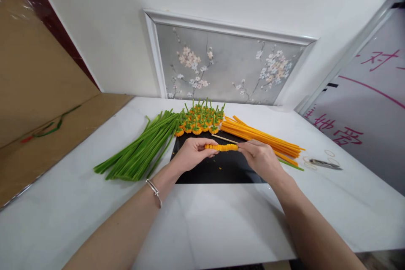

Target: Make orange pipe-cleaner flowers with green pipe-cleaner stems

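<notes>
An orange fuzzy coiled strip [225, 147] is stretched between my two hands, above a black mat [218, 173]. My left hand [196, 152] pinches its left end, with a bracelet on that wrist. The right end is pinched by the fingers of my right hand [261, 158]. A thin pale stick [225, 138] lies just behind the strip, its right part running toward my right hand. Beyond the mat stand several small orange pieces with green stems [202, 118].
Green fuzzy stems [142, 147] lie in a bundle at left, orange ones [262, 135] at right. Farther right are small scissors [325, 163] and thin rubber bands [329, 152]. Brown cardboard [63, 122] borders the white table [215, 223]; a framed floral panel [221, 63] is behind.
</notes>
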`<state>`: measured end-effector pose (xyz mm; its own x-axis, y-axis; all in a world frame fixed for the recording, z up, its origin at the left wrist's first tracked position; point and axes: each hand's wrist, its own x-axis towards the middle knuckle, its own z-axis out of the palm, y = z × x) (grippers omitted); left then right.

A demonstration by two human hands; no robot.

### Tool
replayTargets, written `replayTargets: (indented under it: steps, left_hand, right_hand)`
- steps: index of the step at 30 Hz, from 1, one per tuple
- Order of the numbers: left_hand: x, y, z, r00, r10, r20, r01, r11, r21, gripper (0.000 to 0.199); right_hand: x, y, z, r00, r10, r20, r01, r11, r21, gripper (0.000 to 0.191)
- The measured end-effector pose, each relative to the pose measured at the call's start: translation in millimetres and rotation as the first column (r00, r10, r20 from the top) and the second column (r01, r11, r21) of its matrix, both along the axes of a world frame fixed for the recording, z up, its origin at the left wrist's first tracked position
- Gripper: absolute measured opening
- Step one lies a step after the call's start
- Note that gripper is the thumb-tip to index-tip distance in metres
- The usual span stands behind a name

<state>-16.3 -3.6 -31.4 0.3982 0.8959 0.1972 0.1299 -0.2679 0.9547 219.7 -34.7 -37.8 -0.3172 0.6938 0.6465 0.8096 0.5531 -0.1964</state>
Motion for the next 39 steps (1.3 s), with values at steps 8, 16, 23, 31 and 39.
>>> replayTargets:
  steps: [8, 16, 23, 31, 39]
  left_hand:
    - [2, -2, 1.7, 0.999, -0.022, 0.023, 0.022, 1.000, -0.012, 0.025]
    - [-1, 0, 3.3, 0.998, 0.029, 0.063, -0.027, 0.999, -0.033, 0.024]
    - [0, 0, 1.8, 0.999, 0.033, 0.039, -0.032, 0.999, -0.029, 0.023]
    - [4, -5, 10.9, 0.989, 0.033, 0.142, -0.019, 0.995, -0.100, 0.024]
    - [4, -6, 11.0, 0.991, 0.051, 0.120, -0.040, 0.995, -0.093, 0.024]
  right_hand:
    - [-8, -1, 1.1, 0.991, 0.057, -0.124, -0.059, 0.998, -0.016, 0.020]
    - [6, -5, 9.7, 0.979, 0.046, -0.198, -0.084, 0.979, -0.187, 0.027]
    - [5, -1, 4.5, 0.995, 0.057, -0.086, -0.065, 0.993, -0.102, 0.020]
    - [2, -3, 8.0, 0.973, 0.019, -0.229, -0.043, 0.994, -0.101, 0.017]
    - [-7, -4, 7.1, 0.971, 0.059, -0.232, -0.090, 0.988, -0.123, 0.017]
